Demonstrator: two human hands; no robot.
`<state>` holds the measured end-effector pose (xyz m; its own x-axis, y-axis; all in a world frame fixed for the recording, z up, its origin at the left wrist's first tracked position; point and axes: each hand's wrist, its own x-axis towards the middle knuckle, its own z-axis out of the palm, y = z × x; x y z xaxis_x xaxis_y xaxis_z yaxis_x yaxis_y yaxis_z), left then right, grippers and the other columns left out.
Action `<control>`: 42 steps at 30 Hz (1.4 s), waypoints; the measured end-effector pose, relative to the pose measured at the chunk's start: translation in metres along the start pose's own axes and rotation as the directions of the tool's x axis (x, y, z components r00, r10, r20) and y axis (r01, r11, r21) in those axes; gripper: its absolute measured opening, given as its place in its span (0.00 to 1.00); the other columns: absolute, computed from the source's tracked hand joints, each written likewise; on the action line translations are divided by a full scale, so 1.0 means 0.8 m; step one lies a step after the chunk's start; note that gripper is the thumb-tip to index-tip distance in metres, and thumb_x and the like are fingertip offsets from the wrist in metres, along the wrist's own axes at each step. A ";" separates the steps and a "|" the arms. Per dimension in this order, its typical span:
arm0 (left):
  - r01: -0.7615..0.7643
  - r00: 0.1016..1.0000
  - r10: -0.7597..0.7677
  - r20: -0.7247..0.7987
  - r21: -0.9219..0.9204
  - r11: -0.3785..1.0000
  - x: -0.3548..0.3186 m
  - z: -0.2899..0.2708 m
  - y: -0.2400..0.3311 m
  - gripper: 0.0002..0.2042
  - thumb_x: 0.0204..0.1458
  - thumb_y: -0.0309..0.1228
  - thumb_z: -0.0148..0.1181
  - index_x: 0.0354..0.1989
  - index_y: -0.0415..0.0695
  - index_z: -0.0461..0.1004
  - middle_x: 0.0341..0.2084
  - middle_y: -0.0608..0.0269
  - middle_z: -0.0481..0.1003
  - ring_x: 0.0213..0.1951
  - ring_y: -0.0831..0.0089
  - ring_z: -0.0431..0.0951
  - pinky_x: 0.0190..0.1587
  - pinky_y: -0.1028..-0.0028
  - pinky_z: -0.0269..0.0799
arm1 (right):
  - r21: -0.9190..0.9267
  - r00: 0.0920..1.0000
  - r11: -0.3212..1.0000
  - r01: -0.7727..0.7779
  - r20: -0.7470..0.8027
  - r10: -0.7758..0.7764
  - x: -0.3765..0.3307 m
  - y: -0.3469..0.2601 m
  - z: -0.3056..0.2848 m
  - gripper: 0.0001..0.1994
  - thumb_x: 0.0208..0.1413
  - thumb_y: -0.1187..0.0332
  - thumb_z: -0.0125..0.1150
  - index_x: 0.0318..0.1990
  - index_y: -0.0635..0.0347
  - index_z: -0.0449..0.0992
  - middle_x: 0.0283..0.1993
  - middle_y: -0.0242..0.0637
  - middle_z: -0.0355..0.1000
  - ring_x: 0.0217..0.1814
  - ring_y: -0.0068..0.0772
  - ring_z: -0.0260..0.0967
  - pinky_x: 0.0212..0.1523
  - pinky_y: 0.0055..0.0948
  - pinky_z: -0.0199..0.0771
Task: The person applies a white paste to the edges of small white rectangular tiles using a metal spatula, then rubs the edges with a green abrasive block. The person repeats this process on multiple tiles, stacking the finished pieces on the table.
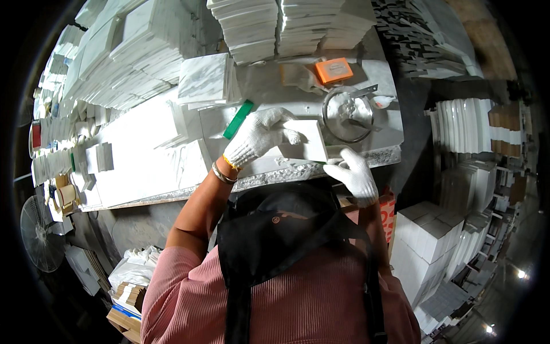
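My left hand (258,137), in a white knit glove, grips a white rectangular tile (311,142) by its left side, thumb and fingers at its upper edge. The tile is held above the front part of the marble worktop (258,74). My gloved right hand (354,176) is by the tile's lower right corner, its fingers pinched together. Whatever lies between them is too small to make out. Just beyond the tile stands a round bowl (327,127) with white paste (342,106) in it and metal scrapers (364,91) across its rim. A green strip (238,119) lies beside my left hand.
An orange box (334,70) rests behind the bowl, next to a crumpled glove. Marble-patterned tiles (201,79) are stacked at the left, with taller stacks (246,28) at the back. White boxes (427,246) stand at the right of my body. A fan (41,232) is at far left.
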<state>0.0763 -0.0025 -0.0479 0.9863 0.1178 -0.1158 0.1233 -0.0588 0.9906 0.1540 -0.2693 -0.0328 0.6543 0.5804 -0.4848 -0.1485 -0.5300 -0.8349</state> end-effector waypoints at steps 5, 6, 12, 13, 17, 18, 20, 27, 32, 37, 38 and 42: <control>0.040 0.992 -0.040 0.116 0.001 0.999 0.018 0.014 -0.009 0.16 0.49 0.15 0.59 0.48 0.34 0.72 0.36 0.61 0.79 0.39 0.75 0.79 0.43 0.77 0.75 | 0.202 0.975 0.959 0.200 -0.141 -0.174 -0.010 -0.024 0.003 0.27 0.53 0.67 0.68 0.56 0.75 0.67 0.41 0.38 0.75 0.45 0.21 0.69 0.46 0.23 0.70; 0.055 0.991 -0.063 0.119 0.062 0.997 0.021 0.019 -0.005 0.16 0.49 0.16 0.60 0.48 0.33 0.72 0.37 0.60 0.79 0.39 0.75 0.79 0.43 0.76 0.75 | 0.078 0.958 0.964 0.256 -0.151 -0.242 -0.001 -0.027 0.002 0.24 0.53 0.68 0.68 0.54 0.75 0.70 0.40 0.39 0.75 0.45 0.19 0.68 0.45 0.23 0.71; 0.094 0.994 -0.112 0.004 -0.579 0.810 0.027 0.049 0.003 0.24 0.51 0.32 0.69 0.54 0.36 0.68 0.45 0.56 0.76 0.48 0.72 0.76 0.52 0.71 0.71 | 0.263 0.976 0.949 0.171 -0.178 -0.127 0.013 -0.020 -0.012 0.06 0.56 0.75 0.63 0.38 0.69 0.75 0.32 0.32 0.73 0.36 0.13 0.64 0.38 0.21 0.69; 0.067 0.996 -0.084 0.003 -0.633 0.771 0.025 0.060 -0.011 0.29 0.50 0.34 0.70 0.57 0.36 0.65 0.47 0.57 0.75 0.48 0.72 0.76 0.54 0.71 0.70 | 0.288 0.975 0.943 0.167 -0.190 -0.115 0.011 -0.020 -0.012 0.06 0.56 0.75 0.63 0.38 0.69 0.75 0.32 0.32 0.73 0.36 0.13 0.65 0.38 0.21 0.70; 0.290 0.942 -0.318 0.108 -0.737 0.610 0.016 0.091 -0.015 0.16 0.50 0.30 0.68 0.46 0.35 0.76 0.39 0.56 0.79 0.40 0.66 0.79 0.44 0.68 0.77 | 0.102 0.979 0.980 0.169 -0.132 -0.155 0.009 -0.036 -0.026 0.07 0.57 0.72 0.63 0.40 0.66 0.76 0.33 0.33 0.74 0.38 0.18 0.69 0.42 0.23 0.72; 0.307 0.936 -0.333 0.112 -0.723 0.619 0.018 0.091 -0.017 0.16 0.50 0.29 0.68 0.45 0.35 0.76 0.39 0.56 0.79 0.40 0.66 0.79 0.43 0.67 0.77 | 0.037 0.956 0.979 0.203 -0.224 -0.190 0.010 -0.039 -0.032 0.08 0.57 0.71 0.63 0.41 0.65 0.76 0.34 0.35 0.75 0.39 0.21 0.70 0.43 0.24 0.72; 0.339 0.923 -0.366 0.118 -0.695 0.634 0.019 0.086 -0.027 0.16 0.50 0.29 0.67 0.45 0.35 0.76 0.39 0.55 0.79 0.38 0.65 0.80 0.42 0.66 0.77 | -0.103 0.880 0.964 0.246 -0.393 -0.267 0.018 -0.040 -0.056 0.09 0.57 0.69 0.64 0.43 0.62 0.77 0.38 0.37 0.76 0.42 0.26 0.72 0.46 0.27 0.72; 0.329 0.914 -0.395 0.097 -0.747 0.578 0.028 0.085 -0.021 0.17 0.51 0.33 0.66 0.43 0.32 0.75 0.36 0.53 0.78 0.34 0.62 0.80 0.36 0.61 0.81 | -0.871 0.866 0.484 -0.084 -0.304 -0.397 0.067 -0.001 -0.097 0.19 0.44 0.72 0.67 0.44 0.34 0.81 0.61 0.39 0.66 0.62 0.45 0.62 0.58 0.40 0.70; 0.343 0.909 -0.404 0.103 -0.736 0.584 0.034 0.087 -0.020 0.17 0.53 0.34 0.66 0.43 0.31 0.75 0.35 0.51 0.78 0.33 0.60 0.81 0.35 0.62 0.80 | -0.853 0.838 0.520 -0.041 -0.313 -0.448 0.067 0.017 -0.108 0.10 0.48 0.71 0.65 0.38 0.45 0.80 0.59 0.38 0.68 0.58 0.46 0.67 0.53 0.40 0.73; 0.327 0.913 -0.395 0.098 -0.756 0.568 0.038 0.091 -0.008 0.14 0.55 0.28 0.60 0.44 0.28 0.75 0.34 0.49 0.80 0.32 0.61 0.82 0.34 0.68 0.78 | -0.428 0.868 0.884 0.189 -0.348 -0.354 0.065 0.023 -0.118 0.07 0.54 0.73 0.57 0.39 0.57 0.77 0.42 0.42 0.76 0.44 0.43 0.74 0.43 0.34 0.73; 0.331 0.910 -0.402 0.102 -0.761 0.558 0.038 0.092 -0.011 0.13 0.55 0.27 0.60 0.44 0.28 0.75 0.34 0.49 0.80 0.32 0.61 0.82 0.35 0.68 0.78 | -0.357 0.867 0.898 0.256 -0.326 -0.376 0.070 0.020 -0.117 0.08 0.56 0.73 0.55 0.42 0.58 0.77 0.41 0.41 0.77 0.43 0.40 0.75 0.44 0.31 0.73; 0.314 0.912 -0.401 0.087 -0.778 0.544 0.040 0.094 -0.019 0.11 0.54 0.23 0.60 0.44 0.28 0.76 0.36 0.48 0.80 0.35 0.63 0.82 0.39 0.69 0.79 | -0.264 0.907 0.939 0.220 -0.300 -0.297 0.098 0.040 -0.112 0.11 0.58 0.74 0.54 0.46 0.61 0.76 0.42 0.39 0.78 0.44 0.30 0.75 0.45 0.27 0.72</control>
<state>0.1144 -0.0726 -0.0722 0.8594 0.0445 -0.5093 0.2909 0.7765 0.5589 0.2670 -0.2965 -0.0742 0.8596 0.4981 -0.1136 0.2001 -0.5328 -0.8222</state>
